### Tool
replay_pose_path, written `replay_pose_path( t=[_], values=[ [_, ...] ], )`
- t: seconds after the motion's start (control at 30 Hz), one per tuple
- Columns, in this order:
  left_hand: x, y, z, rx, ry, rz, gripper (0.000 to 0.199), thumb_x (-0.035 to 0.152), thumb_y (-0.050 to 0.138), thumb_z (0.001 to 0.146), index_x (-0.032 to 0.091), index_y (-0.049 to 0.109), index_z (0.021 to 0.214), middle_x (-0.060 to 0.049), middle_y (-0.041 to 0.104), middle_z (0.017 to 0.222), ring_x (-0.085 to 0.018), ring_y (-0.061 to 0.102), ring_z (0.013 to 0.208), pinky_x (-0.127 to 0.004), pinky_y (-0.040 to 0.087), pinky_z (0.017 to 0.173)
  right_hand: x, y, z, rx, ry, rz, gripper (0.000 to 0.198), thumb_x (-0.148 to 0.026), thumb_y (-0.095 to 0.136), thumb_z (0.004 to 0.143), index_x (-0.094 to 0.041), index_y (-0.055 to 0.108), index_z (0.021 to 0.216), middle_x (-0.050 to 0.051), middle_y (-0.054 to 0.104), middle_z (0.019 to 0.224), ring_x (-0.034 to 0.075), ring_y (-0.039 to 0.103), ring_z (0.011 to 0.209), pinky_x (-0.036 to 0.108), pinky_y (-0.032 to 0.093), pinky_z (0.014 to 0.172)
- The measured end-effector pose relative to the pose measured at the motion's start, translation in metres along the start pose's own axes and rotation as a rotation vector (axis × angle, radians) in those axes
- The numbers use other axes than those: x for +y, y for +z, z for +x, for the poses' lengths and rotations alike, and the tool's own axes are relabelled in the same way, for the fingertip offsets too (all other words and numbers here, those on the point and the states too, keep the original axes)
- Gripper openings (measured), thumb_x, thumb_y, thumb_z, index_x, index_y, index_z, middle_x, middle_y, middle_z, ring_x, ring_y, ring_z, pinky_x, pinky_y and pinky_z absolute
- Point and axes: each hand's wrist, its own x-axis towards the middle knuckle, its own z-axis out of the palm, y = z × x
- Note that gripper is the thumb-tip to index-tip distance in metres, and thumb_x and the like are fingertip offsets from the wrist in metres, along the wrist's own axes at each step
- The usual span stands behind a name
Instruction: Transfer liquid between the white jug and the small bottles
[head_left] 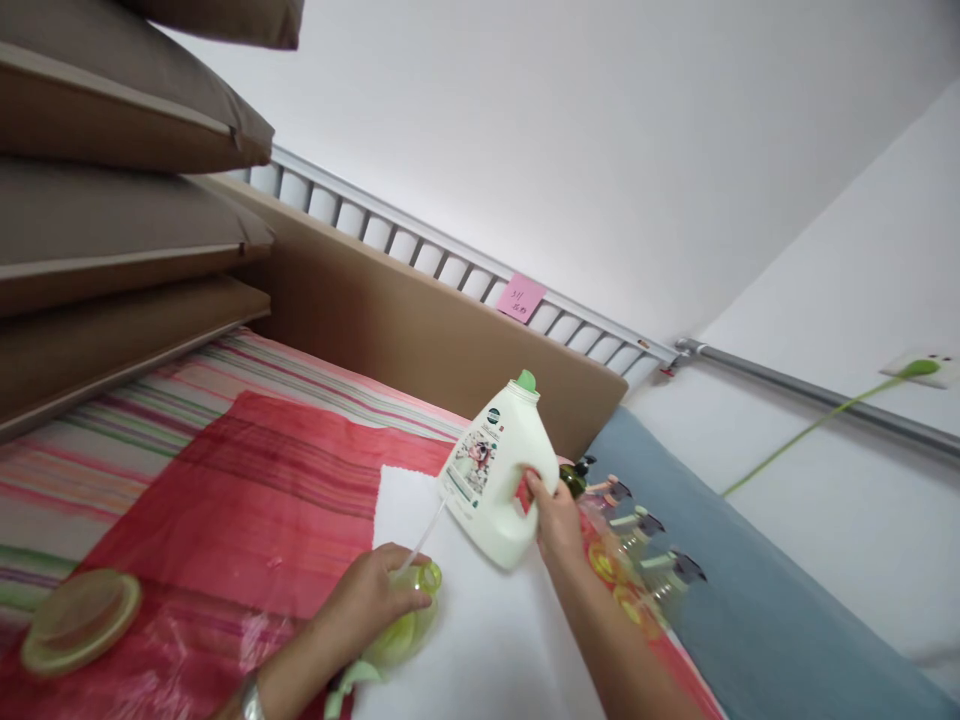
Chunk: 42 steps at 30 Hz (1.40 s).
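Note:
My left hand (386, 600) is closed around a small yellow-green transparent bottle (401, 640) with an open neck. The same hand also seems to hold a pale green pump head (352, 685), whose thin clear tube (427, 530) slants up past my fingers. My right hand (555, 515) grips the handle of a large white detergent jug (495, 470). The jug is roughly upright but tilted, with a picture label on its front and a green top. It stands over or on a white sheet (517, 630); whether it touches, I cannot tell.
Several pump bottles (634, 530) line the right side beside my right forearm. A round yellowish lid or dish (81, 620) lies at left on red plastic (277, 490). Stacked cushions (112, 220), a brown board (390, 315) and a radiator (405, 245) bound the back.

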Motion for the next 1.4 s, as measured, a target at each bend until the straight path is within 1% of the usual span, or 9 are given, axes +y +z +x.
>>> replay_pose_path(
  t=[0.2, 0.4, 0.57, 0.73, 0.9, 1.1, 1.17, 1.27, 1.4],
  values=[
    [0.000, -0.002, 0.003, 0.006, -0.007, -0.022, 0.039, 0.032, 0.073, 0.062, 0.019, 0.070, 0.099, -0.006, 0.069, 0.102, -0.023, 0.060, 0.099, -0.028, 0.041, 0.090, 0.034, 0.089, -0.007, 0.095, 0.092, 0.148, 0.047, -0.056, 0.058, 0.066, -0.017, 0.055, 0.091, 0.004, 0.066, 0.080, 0.020, 0.060, 0.071, 0.028, 0.046, 0.062],
    [0.000, -0.002, 0.006, -0.005, -0.011, -0.038, 0.040, 0.035, 0.072, 0.063, 0.021, 0.070, 0.100, -0.005, 0.069, 0.102, -0.023, 0.061, 0.097, -0.029, 0.043, 0.089, 0.034, 0.114, -0.014, 0.016, 0.110, 0.119, 0.042, -0.050, 0.065, 0.063, -0.020, 0.055, 0.090, 0.003, 0.066, 0.087, 0.022, 0.060, 0.080, 0.030, 0.045, 0.070],
    [0.003, -0.004, 0.004, -0.007, -0.013, -0.021, 0.040, 0.035, 0.072, 0.063, 0.020, 0.070, 0.100, -0.006, 0.069, 0.102, -0.024, 0.061, 0.097, -0.029, 0.043, 0.088, 0.030, 0.096, -0.011, -0.054, 0.160, 0.070, 0.051, -0.046, 0.068, 0.060, -0.016, 0.056, 0.099, 0.009, 0.067, 0.092, 0.028, 0.061, 0.086, 0.036, 0.045, 0.075],
    [0.005, -0.003, 0.001, 0.011, 0.008, -0.007, 0.040, 0.037, 0.071, 0.064, 0.021, 0.070, 0.100, -0.005, 0.070, 0.103, -0.024, 0.061, 0.097, -0.029, 0.043, 0.088, 0.013, 0.051, -0.046, -0.071, 0.103, 0.083, 0.067, -0.044, 0.061, 0.068, -0.016, 0.042, 0.126, 0.015, 0.051, 0.129, 0.026, 0.050, 0.115, 0.037, 0.040, 0.092],
    [0.006, 0.000, -0.002, 0.018, 0.031, 0.007, 0.041, 0.036, 0.069, 0.064, 0.020, 0.069, 0.101, -0.006, 0.069, 0.105, -0.025, 0.060, 0.098, -0.030, 0.042, 0.089, -0.020, 0.025, -0.124, -0.349, 0.076, 0.058, 0.036, -0.041, 0.058, 0.075, -0.018, 0.063, 0.102, 0.010, 0.066, 0.107, 0.024, 0.059, 0.099, 0.035, 0.045, 0.087],
    [0.013, 0.000, -0.010, 0.023, 0.018, 0.031, 0.042, 0.044, 0.059, 0.071, 0.021, 0.065, 0.106, -0.004, 0.069, 0.097, -0.021, 0.063, 0.078, -0.029, 0.048, 0.071, -0.059, 0.012, -0.191, -0.453, -0.236, 0.076, 0.014, -0.030, 0.054, 0.083, -0.023, 0.065, 0.086, 0.003, 0.066, 0.082, 0.018, 0.060, 0.078, 0.029, 0.046, 0.072],
    [0.014, 0.002, -0.011, 0.016, -0.044, 0.031, 0.048, 0.045, 0.057, 0.071, 0.020, 0.061, 0.112, -0.003, 0.069, 0.092, -0.017, 0.062, 0.064, -0.026, 0.047, 0.057, -0.052, 0.010, -0.211, -0.502, -0.160, 0.122, 0.016, -0.033, 0.054, 0.083, -0.022, 0.065, 0.078, 0.001, 0.063, 0.070, 0.016, 0.058, 0.066, 0.028, 0.045, 0.064],
    [0.016, 0.005, -0.012, -0.008, -0.131, 0.025, 0.053, 0.046, 0.055, 0.072, 0.020, 0.056, 0.118, -0.004, 0.068, 0.089, -0.013, 0.054, 0.047, -0.024, 0.040, 0.041, -0.025, 0.020, -0.242, -0.586, 0.166, 0.264, 0.026, -0.044, 0.060, 0.076, -0.020, 0.061, 0.086, 0.000, 0.062, 0.068, 0.015, 0.057, 0.056, 0.026, 0.044, 0.051],
    [0.018, 0.007, -0.015, 0.025, -0.097, 0.057, 0.049, 0.044, 0.055, 0.073, 0.021, 0.058, 0.115, -0.004, 0.069, 0.087, -0.016, 0.060, 0.056, -0.026, 0.046, 0.052, 0.007, 0.048, -0.271, -0.624, 0.496, 0.443, 0.059, -0.047, 0.075, 0.057, -0.023, 0.050, 0.106, -0.001, 0.064, 0.081, 0.017, 0.060, 0.065, 0.024, 0.046, 0.047]
  ],
)
